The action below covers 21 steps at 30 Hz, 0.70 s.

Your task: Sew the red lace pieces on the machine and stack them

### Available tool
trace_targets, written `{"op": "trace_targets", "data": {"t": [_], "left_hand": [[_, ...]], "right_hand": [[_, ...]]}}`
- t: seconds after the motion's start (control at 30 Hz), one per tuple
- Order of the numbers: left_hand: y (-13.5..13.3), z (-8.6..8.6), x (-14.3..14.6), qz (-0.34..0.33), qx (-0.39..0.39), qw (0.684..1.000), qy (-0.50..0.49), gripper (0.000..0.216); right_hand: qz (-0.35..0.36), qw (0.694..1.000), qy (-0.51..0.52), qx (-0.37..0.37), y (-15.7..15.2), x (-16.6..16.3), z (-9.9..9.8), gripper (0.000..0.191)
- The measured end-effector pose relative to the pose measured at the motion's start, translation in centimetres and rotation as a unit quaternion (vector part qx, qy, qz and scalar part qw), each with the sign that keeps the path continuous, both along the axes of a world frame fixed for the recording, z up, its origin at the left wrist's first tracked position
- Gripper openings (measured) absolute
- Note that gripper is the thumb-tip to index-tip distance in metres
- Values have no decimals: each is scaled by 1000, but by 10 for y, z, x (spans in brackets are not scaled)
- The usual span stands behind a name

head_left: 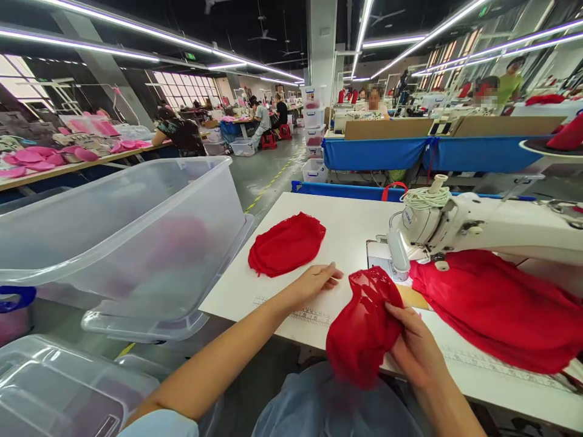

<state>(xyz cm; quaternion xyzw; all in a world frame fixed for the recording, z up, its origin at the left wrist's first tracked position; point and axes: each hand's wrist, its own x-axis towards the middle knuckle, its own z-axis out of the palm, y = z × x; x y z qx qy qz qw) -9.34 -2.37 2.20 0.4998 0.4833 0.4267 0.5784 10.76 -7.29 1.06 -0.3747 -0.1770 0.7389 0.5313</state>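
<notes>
My right hand [412, 343] grips a red mesh fabric piece [364, 321] at the near edge of the white sewing table [350, 221]. My left hand [316, 280] lies on the table with fingers stretched out, holding nothing, just below a stack of red mesh pieces [286, 244]. A white sewing machine [455, 227] stands to the right, its needle end close to the held piece. A larger red cloth [496, 309] lies under the machine arm.
A tilted clear plastic bin [118, 237] stands at the left, with more clear bins [54, 388] below it. Blue-draped tables [423, 152] lie behind. Other people work at tables in the background. Pink pieces [40, 158] cover a far-left table.
</notes>
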Motion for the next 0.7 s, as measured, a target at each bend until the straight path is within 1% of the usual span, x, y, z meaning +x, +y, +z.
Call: {"op": "trace_targets", "data": {"t": [0.03, 0.1, 0.17, 0.2, 0.23, 0.3, 0.4, 0.47, 0.57, 0.63, 0.7], "left_hand": [[-1, -3, 3, -35, -33, 999, -23, 50], [-6, -3, 11, -91, -86, 989, -80, 50], [-12, 2, 19, -121, -118, 977, -133, 45], [-14, 5, 22, -122, -120, 974, -151, 44], [-16, 8, 24, -117, -118, 972, -166, 43], [-18, 13, 27, -101, -99, 973, -180, 41], [-20, 16, 26, -73, -67, 980, -172, 39], [-21, 15, 25, -74, -82, 980, -166, 41], [-21, 12, 25, -66, -141, 970, -187, 43], [-19, 11, 27, -32, -167, 959, -228, 39], [-16, 10, 29, 13, -168, 948, -270, 33]], "right_hand": [[-2, 1000, 0, 0, 1, 1, 1, 36], [0, 1000, -4, 8, 1, 1, 2, 38], [5, 1000, -15, 22, 1, -1, 2, 43], [9, 999, -26, 29, 0, -2, 2, 45], [13, 998, -43, 36, 0, -2, 2, 47], [9, 993, -108, 52, -1, -2, 1, 49], [-24, 974, -216, 67, -2, 1, -4, 43], [-43, 967, -243, 64, -2, 2, -7, 39], [-42, 976, -205, 55, 0, 1, -7, 40], [-31, 985, -162, 49, 1, -1, -4, 39], [-8, 991, -127, 39, -1, -2, -1, 38]]}}
